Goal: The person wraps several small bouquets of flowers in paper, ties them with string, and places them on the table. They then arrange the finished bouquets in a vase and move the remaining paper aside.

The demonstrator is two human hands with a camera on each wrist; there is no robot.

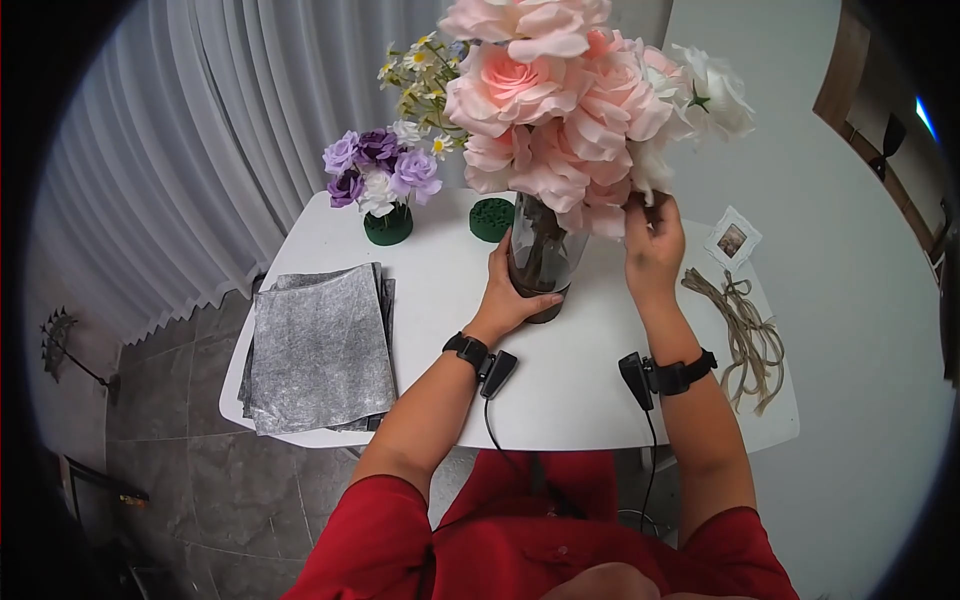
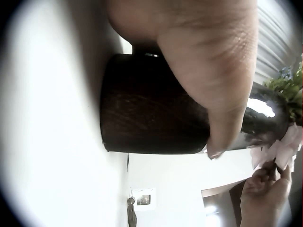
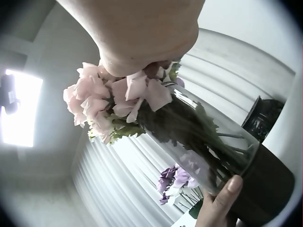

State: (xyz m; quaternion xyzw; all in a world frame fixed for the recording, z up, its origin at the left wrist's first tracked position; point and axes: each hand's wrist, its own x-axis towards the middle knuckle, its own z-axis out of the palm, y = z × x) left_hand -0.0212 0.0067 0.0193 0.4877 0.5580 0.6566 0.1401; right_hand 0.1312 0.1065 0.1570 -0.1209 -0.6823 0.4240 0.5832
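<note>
A tall glass vase point(image 1: 548, 255) with a dark base point(image 2: 151, 109) holds a large bunch of pink roses point(image 1: 520, 90), white flowers point(image 1: 715, 95) and small daisies point(image 1: 422, 58). My left hand point(image 1: 510, 300) grips the vase low down, thumb across its front just above the base. Stems show through the glass in the right wrist view. At the lower right side of the bunch, my right hand point(image 1: 657, 250) pinches a flower point(image 1: 650, 170) from below with bent fingers. Petals and the hand itself hide its fingertips in the right wrist view.
Purple and white flowers point(image 1: 378, 170) stand in green foam point(image 1: 388, 227) at the back left, another foam block point(image 1: 491, 219) beside the vase. Grey sheets point(image 1: 320, 350) lie stacked left. A small white frame point(image 1: 733, 238) and raffia-like strands point(image 1: 745, 340) lie right on the white table point(image 1: 600, 400).
</note>
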